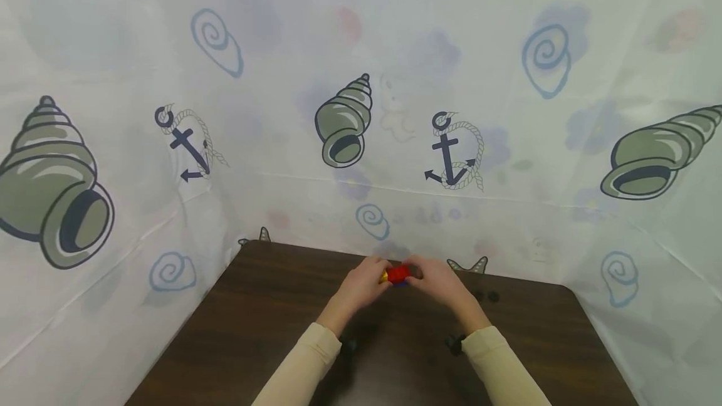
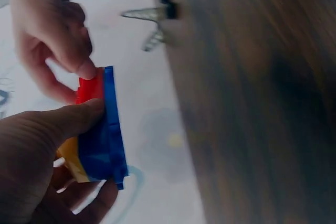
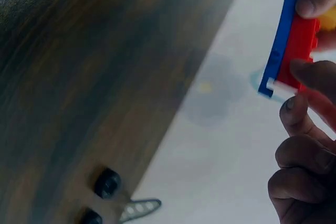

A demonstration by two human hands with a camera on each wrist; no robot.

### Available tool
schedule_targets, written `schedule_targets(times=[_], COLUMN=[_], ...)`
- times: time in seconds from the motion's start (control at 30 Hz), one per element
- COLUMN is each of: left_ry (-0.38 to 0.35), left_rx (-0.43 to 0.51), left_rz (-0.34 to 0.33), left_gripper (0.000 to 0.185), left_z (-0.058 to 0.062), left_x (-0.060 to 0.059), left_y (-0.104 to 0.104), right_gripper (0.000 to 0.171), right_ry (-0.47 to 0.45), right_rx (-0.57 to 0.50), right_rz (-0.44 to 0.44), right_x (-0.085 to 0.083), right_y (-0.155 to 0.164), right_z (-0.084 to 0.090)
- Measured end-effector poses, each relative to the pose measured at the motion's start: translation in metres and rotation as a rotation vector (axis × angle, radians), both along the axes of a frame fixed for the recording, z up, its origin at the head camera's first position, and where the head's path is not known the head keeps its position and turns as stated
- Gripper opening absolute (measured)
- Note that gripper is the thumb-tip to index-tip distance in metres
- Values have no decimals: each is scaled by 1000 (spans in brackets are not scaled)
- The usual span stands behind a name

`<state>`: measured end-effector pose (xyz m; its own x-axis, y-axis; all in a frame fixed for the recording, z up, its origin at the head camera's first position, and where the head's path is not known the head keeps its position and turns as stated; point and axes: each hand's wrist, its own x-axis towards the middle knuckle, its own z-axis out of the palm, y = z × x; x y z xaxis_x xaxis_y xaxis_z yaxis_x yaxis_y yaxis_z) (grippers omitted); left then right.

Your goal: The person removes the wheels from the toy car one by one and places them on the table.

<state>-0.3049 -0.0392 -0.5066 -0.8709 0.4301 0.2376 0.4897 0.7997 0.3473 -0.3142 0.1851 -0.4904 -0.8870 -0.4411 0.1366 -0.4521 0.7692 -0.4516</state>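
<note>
Above the far edge of the table, both hands hold one toy block assembly between them. It has a long blue base (image 2: 113,140), a red studded block (image 3: 296,51) and a yellow block (image 2: 69,153). My left hand (image 1: 363,284) grips the yellow end, its thumb on the blue and red side and its fingers curled beneath in the left wrist view. My right hand (image 1: 440,282) pinches the red block's end with thumb and finger. In the right wrist view its other fingers curl below. The palms hide part of the yellow block.
Two small black wheels (image 3: 107,183) lie on the dark wooden table (image 1: 271,312), to the right of the right hand near the far edge. A white fabric sheet (image 1: 293,218) printed with shells and anchors rises behind the table and on both sides.
</note>
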Motion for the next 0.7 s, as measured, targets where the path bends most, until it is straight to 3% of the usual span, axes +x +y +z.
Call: schedule_targets(times=[0.17, 0.2, 0.33, 0.37, 0.4, 0.43, 0.57, 0.6, 0.7], left_ry=[-53, -44, -89, -73, -78, -112, -138, -163, -106], left_rx=[41, 57, 114, 132, 148, 160, 187, 183, 147], left_rz=[-22, -45, -82, -100, -100, -84, -56, -37, -47], left_gripper=[28, 28, 28, 30, 30, 30, 33, 32, 31], left_z=[-26, -40, -59, -71, -74, -67, -76, -71, -103], left_x=[-23, -33, -50, -59, -61, -58, -67, -65, -93], left_y=[0, -2, -8, -10, -10, -10, -9, -8, -8], right_gripper=[27, 26, 25, 26, 26, 26, 30, 31, 33], right_ry=[-4, -10, -48, -56, -64, -72, -83, -81, -70], right_rx=[102, 111, 106, 105, 100, 95, 90, 89, 96], right_rz=[-13, -21, -75, -90, -103, -115, -150, -162, -189], right_x=[-19, -22, -35, -37, -39, -41, -46, -47, -49], right_y=[-13, -15, -19, -20, -21, -21, -22, -21, -20], right_z=[-20, -23, -40, -44, -48, -52, -62, -64, -70])
